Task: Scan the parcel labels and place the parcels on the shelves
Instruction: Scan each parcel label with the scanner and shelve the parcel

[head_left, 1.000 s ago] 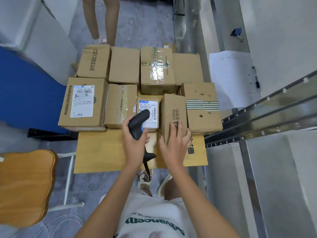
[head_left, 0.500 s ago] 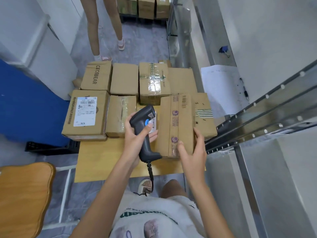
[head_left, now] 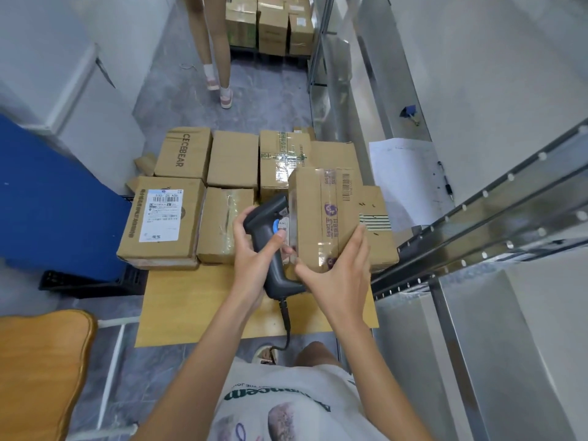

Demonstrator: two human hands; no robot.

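The taped cardboard parcel is held above the wooden table, its long axis running near to far. The right hand grasps its near end, thumb and fingers spread around the corners. The left hand is clenched around the grip of the black barcode scanner, whose head points far-right at the parcel's left side. Other cardboard boxes cover the table's far half. The metal shelf rails stand right.
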